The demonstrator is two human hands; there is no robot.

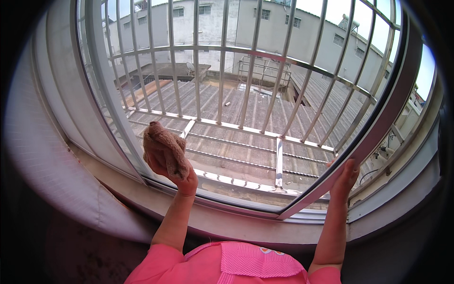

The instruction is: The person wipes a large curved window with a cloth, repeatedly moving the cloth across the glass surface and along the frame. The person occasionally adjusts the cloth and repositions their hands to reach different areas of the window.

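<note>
A bunched brown cleaning cloth (166, 151) is in my left hand (188, 179), raised in front of the glass of a sliding window. The cloth covers most of the fingers; whether it touches the pane I cannot tell. On the right, my right hand (344, 181) grips the upright frame (377, 124) of the sliding sash, its thumb on the near face and some fingertips showing past the inner edge. The sash's lower rail (241, 211) runs along the track.
Outside stands a metal security grille (224, 71) with a barred base (279, 163). Corrugated roofing (234, 106) lies below it. A white curtain (46, 152) hangs at the left. The window sill (255, 229) crosses before me. An outdoor unit with pipes (386, 152) sits beyond the right opening.
</note>
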